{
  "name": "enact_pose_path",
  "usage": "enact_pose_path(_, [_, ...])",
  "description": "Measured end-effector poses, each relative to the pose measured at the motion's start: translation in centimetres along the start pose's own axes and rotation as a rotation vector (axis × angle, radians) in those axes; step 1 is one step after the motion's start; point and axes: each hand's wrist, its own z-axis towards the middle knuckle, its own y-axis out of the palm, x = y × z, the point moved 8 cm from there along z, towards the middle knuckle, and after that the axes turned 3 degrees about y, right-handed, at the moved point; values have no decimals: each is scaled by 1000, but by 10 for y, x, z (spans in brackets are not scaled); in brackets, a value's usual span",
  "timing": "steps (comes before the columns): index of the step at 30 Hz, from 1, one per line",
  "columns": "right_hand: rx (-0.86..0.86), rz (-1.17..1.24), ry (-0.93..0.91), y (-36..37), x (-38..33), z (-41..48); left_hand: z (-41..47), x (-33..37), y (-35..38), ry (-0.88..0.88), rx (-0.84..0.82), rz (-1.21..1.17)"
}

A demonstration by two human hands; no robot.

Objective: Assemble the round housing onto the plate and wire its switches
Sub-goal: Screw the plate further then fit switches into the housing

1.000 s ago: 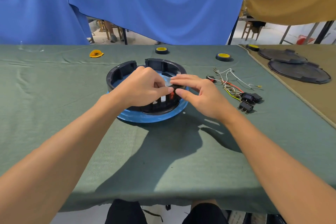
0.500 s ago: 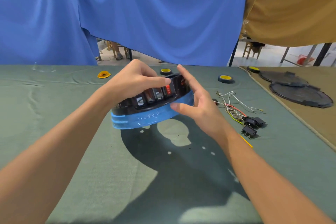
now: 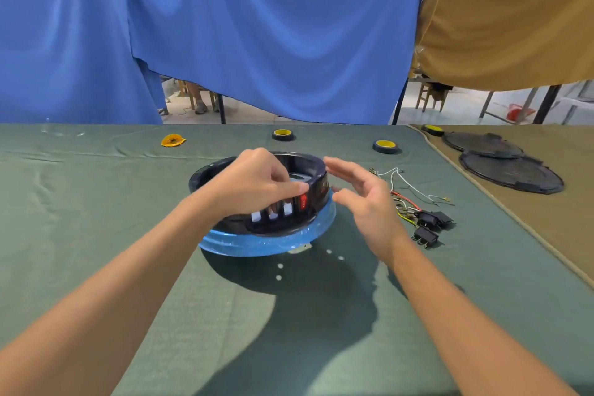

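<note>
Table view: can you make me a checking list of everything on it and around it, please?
Surface: green cloth, wrinkled; brown cloth on the right.
Job's things: black round housing sits on blue plate; one red switch in its wall; loose black switches to the right.
Clutter: yellow tape rolls, an orange scrap, two black lids.
Hands: left hand grips the housing rim with curled fingers; right hand open beside it.
Cables: wires tangled by the loose switches.
Surroundings: blue curtain, brown curtain, chair behind.
</note>
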Motion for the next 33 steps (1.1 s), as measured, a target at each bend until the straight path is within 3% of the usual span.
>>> enact_pose_path(3, [230,-217,84,-39,21,9,7,7,19,40,-22,215])
enact_pose_path(6, [300,-445,151,-70,38,18,12,10,31,82,29,391])
enact_pose_path(10, [165,-801,184,-83,63,35,17,6,47,81,50,510])
enact_pose_path(16, [30,-1061,128,-71,80,78,32,-3,46,70,92,567])
enact_pose_path(19, [13,-1164,147,-68,88,96,38,-16,48,8,83,459])
enact_pose_path(28, [-260,-1174,242,-66,100,111,48,-26,48,-64,24,283])
enact_pose_path(33, [-243,-1066,204,-70,89,111,51,-27,49,-87,18,245])
